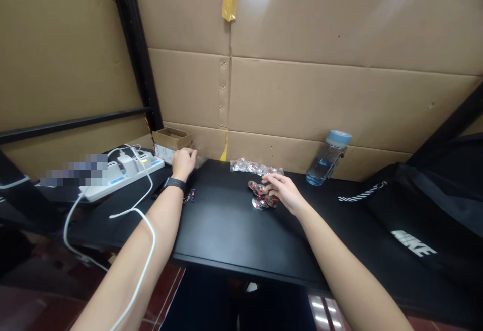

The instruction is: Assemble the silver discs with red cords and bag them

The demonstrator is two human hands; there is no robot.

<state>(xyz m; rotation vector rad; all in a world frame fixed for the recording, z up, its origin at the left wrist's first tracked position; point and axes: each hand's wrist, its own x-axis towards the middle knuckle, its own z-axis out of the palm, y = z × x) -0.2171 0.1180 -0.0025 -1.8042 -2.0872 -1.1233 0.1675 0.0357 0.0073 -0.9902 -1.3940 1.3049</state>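
At the front right corner of a small open cardboard box (163,135), my left hand (183,162) is closed with its fingers bent, close to a clear plastic bag (199,161). What it grips, if anything, is hidden. My right hand (286,191) reaches over the right side of a loose cluster of shiny round metal discs with red centres (258,202). Its fingers are stretched and apart, their tips over or touching the discs. Behind the cluster lies a clear plastic pack of similar discs (247,165).
A white power strip (121,177) with cables stands left; one white cable (151,250) crosses my left forearm. A blue-lidded water bottle (327,159) and a black bag (415,220) stand right. A small trinket (192,195) lies beside my left wrist. Cardboard walls (302,89) enclose the black table (226,235).
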